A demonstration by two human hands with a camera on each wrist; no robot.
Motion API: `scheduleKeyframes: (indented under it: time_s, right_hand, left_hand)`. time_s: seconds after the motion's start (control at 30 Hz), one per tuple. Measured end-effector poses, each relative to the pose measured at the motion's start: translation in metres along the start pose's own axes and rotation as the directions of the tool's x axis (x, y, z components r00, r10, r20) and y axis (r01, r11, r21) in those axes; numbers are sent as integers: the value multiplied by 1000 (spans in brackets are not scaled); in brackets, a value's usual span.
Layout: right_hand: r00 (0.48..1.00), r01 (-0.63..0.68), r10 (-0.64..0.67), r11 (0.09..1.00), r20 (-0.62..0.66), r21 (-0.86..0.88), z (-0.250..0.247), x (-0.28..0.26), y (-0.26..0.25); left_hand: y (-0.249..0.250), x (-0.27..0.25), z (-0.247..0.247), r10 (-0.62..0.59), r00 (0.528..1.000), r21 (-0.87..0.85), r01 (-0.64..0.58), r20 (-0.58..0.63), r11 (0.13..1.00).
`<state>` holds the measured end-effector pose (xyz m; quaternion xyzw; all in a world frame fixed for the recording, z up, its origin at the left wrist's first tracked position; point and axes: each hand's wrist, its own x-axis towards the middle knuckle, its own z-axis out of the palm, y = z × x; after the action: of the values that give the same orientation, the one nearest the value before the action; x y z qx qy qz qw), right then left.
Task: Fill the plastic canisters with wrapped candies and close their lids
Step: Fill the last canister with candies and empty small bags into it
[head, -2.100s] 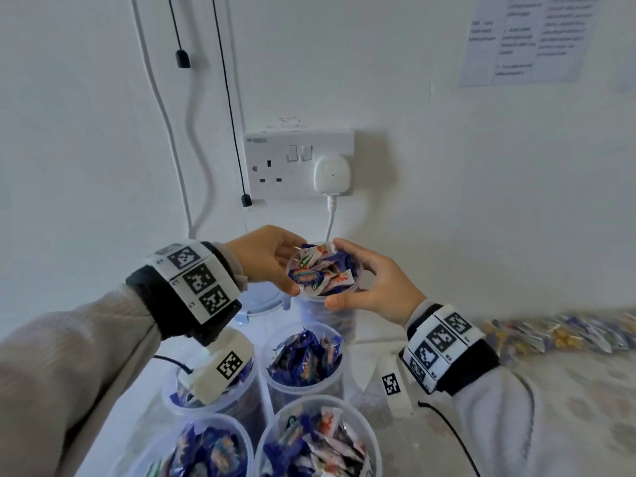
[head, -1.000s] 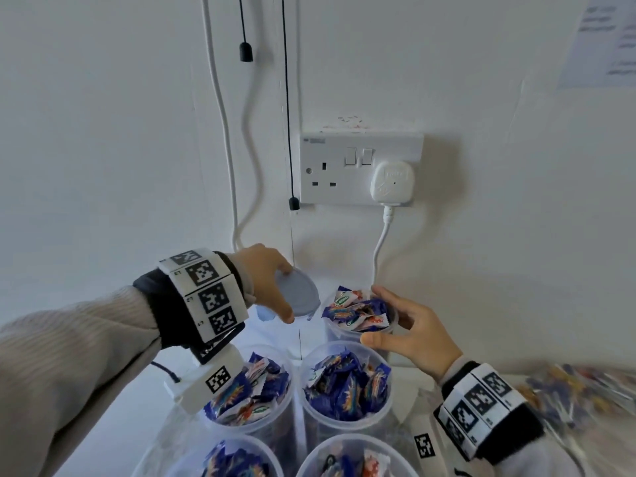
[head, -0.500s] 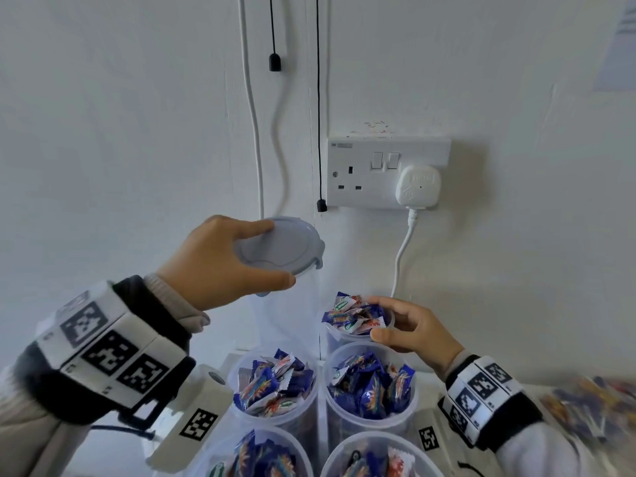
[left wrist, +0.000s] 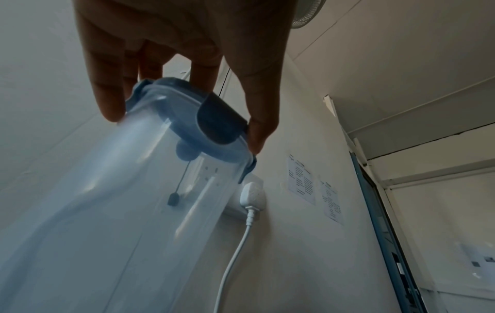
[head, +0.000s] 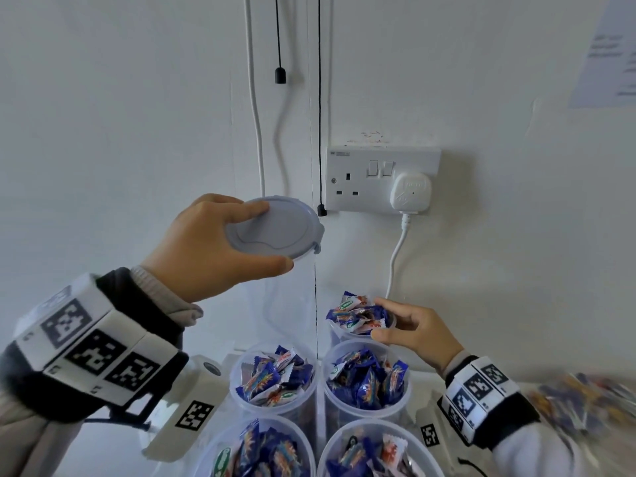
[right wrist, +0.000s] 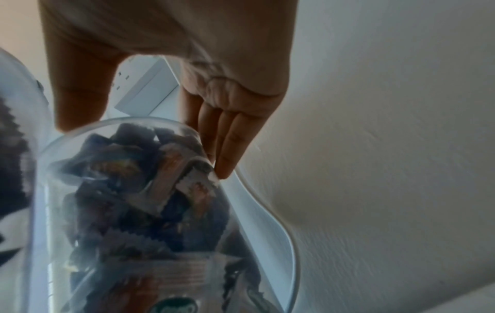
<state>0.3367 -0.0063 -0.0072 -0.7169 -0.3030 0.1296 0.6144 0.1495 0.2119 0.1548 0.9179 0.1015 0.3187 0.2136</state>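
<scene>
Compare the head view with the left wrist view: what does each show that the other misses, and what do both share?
Head view only: the right hand at a filled canister, and four more open filled canisters. Left wrist view only: the lid's clip flap under the thumb, and wall notices. Both: the left hand gripping the lidded empty canister, plus the wall socket.

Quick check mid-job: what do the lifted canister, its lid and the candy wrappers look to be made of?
Canister: clear, smooth plastic by the look; the wall cord shows straight through its wall.
Lid: opaque grey-blue plastic, matte, with moulded clip tabs visible in the left wrist view; held in the left hand.
Candy wrappers: thin glossy printed film, probably plastic; crimped zigzag ends.
</scene>
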Motion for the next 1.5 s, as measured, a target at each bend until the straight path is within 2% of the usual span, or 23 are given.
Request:
scheduleKeyframes:
  time_s: [0.1, 0.23, 0.3, 0.37, 0.43, 0.5, 0.6, 0.77, 0.87, 1.03, 1.13, 1.23, 1.4, 1.5]
  right_hand:
    - [1000, 17, -19, 997, -18, -79, -2, -3, -2]
    - [1000, 10, -5, 984, 29, -178, -5, -7, -10]
    - [1000, 23, -23, 968, 0, -249, -7, -13, -22]
    - [992, 86, -110, 955, -68, -283, -10, -22, -40]
    - [959, 212, -254, 936, -125, -280, -15, -34, -65]
    - [896, 376, -417, 895, -152, -238, -16, -46, -95]
    - [803, 541, -542, 837, -245, -78, -17, -66, -142]
    - [789, 588, -560, 807, -251, 48, -26, -103, -181]
    - [760, 610, -571, 791, -311, 38, -35, -128, -178]
    - [786, 551, -513, 834, -345, 16, -62, -176, -148]
    - [816, 500, -451, 865, -362, 49, -81, -207, -128]
    - [850, 432, -363, 895, -382, 110, -100, -237, -106]
    - [898, 310, -209, 925, -387, 219, -131, -281, -69]
    - [894, 280, -169, 933, -414, 224, -149, -301, -46]
  left_hand:
    - [6, -3, -6, 8, 1000, -17, -8, -2, 1000]
    - [18, -4, -15, 25, 999, -34, -26, -34, 999]
    - [25, -5, -20, 43, 998, -47, -45, -44, 998]
    - [34, -8, -24, 79, 995, -80, -84, -61, 993]
    - [45, -12, -28, 133, 987, -120, -143, -87, 982]
    - [61, -17, -30, 188, 977, -153, -202, -102, 967]
    - [91, -25, -27, 242, 967, -225, -254, -79, 941]
    - [145, -41, -7, 284, 959, -365, -261, 10, 894]
    - [173, -56, 9, 287, 956, -433, -234, 58, 870]
    - [210, -90, 37, 296, 947, -414, -222, 123, 883]
    - [227, -109, 57, 277, 929, -426, -153, 245, 892]
    - [244, -127, 81, 224, 896, -564, 36, 384, 825]
    - [264, -162, 138, 122, 878, -668, 254, 462, 700]
    - [273, -184, 167, 43, 875, -684, 345, 482, 643]
